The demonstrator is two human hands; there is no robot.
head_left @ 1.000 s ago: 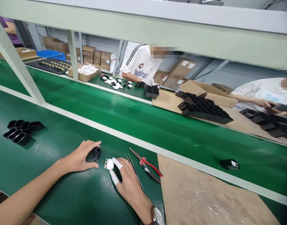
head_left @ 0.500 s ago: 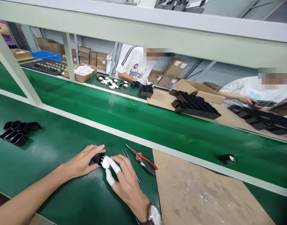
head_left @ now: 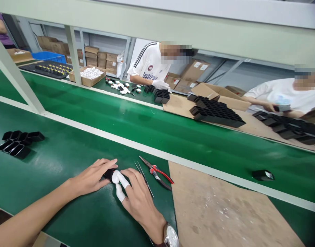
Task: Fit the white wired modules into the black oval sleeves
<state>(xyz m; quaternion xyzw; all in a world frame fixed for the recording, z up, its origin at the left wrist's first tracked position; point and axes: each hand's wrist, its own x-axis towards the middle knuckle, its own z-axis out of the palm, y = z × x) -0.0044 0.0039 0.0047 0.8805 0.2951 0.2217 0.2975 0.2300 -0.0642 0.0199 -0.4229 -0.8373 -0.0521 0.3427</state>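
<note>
My left hand [head_left: 92, 177] rests on the green table and curls round a small black housing [head_left: 109, 173], held between thumb and fingers. My right hand [head_left: 136, 197], with white finger cots on thumb and forefinger, presses against the same housing from the right. The white part seen earlier is hidden between the fingertips. Red-handled pliers [head_left: 157, 172] and thin tweezers [head_left: 144, 174] lie just right of my right hand.
A cluster of black housings [head_left: 18, 142] sits at the left. A brown cardboard sheet [head_left: 224, 209] covers the table on the right. One black housing [head_left: 262, 175] rides the green conveyor [head_left: 147, 127]. Two people work across it among black housings [head_left: 216, 111] and boxes.
My right hand brought a small white part to the black housing in my left hand; both hands now meet on it. The housing on the conveyor has shifted right.
</note>
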